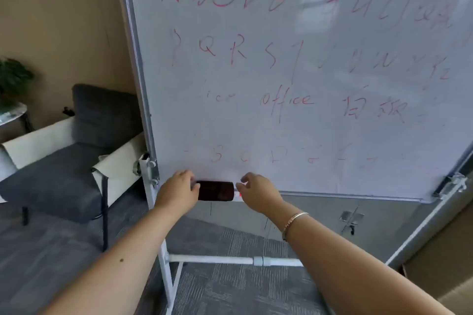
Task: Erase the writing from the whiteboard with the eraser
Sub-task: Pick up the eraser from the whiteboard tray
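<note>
The whiteboard (320,130) on a wheeled stand fills the upper right and carries rows of red letters, words and characters, some of them faint or smeared. A dark rectangular eraser (216,190) lies along the board's bottom edge on the tray. My left hand (178,193) is at the eraser's left end, fingers curled onto it. My right hand (257,193) is at the eraser's right end with fingers apart, next to a small white and red marker (239,194) that is mostly hidden. A bracelet sits on my right wrist.
A grey armchair (76,151) with pale armrests stands left of the board. The white stand legs and crossbar (212,259) sit below my arms on grey carpet. A plant (12,79) on a small table is at far left, a cardboard box (440,271) at lower right.
</note>
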### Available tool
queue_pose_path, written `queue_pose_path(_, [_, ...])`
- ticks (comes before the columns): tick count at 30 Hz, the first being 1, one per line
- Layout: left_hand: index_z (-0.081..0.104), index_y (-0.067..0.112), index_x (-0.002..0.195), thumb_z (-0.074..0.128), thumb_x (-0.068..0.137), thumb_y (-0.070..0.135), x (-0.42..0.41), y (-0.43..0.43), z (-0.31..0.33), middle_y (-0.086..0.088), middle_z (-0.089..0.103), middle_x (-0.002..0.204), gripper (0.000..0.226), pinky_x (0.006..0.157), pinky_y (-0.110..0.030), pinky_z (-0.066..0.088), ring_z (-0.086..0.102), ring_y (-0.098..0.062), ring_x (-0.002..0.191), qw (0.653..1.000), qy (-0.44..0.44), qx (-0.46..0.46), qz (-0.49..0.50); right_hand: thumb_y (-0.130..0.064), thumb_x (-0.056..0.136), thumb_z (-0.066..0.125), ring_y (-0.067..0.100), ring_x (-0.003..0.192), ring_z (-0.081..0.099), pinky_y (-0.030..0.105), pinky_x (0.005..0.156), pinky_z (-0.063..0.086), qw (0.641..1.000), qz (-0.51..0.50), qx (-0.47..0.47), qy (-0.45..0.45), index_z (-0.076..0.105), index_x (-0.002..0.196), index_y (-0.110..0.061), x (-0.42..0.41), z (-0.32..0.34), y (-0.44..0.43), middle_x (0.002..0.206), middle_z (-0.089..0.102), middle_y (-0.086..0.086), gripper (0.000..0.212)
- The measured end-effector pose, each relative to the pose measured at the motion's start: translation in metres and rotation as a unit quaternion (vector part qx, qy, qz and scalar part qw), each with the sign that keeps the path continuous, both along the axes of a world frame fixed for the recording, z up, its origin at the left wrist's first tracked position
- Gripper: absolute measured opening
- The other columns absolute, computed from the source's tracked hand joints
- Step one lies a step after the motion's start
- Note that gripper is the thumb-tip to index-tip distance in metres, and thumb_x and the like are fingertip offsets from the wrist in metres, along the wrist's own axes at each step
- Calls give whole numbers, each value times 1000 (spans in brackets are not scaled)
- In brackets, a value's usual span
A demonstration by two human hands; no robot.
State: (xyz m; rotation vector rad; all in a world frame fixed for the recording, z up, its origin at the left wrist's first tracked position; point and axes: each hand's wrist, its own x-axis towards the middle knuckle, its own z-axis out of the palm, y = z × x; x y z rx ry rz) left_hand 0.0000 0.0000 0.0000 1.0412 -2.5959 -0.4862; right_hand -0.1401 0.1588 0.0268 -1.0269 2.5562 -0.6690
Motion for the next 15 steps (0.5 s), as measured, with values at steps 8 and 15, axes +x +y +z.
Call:
queue_pose_path(8, [49, 16, 58, 56, 99, 33, -14, -26, -19, -1, 50, 60, 44, 51, -27, 30, 48, -17, 57, 991, -71, 115, 13, -14, 99, 45, 20, 67, 40, 25, 51, 30, 988, -41, 119, -85, 36, 68, -15, -6, -17, -60, 72, 40, 2, 32])
queue_pose_path(15, [45, 16, 63, 54, 98, 33, -14, -15, -32, -1, 48, 61, 40, 57, -29, 32, 47, -20, 57, 976, 31, 209, 53, -19, 95, 50, 17, 56, 34, 24, 50, 27, 991, -54, 59, -105, 38, 70, -13, -3, -15, -59, 65, 40, 1, 29])
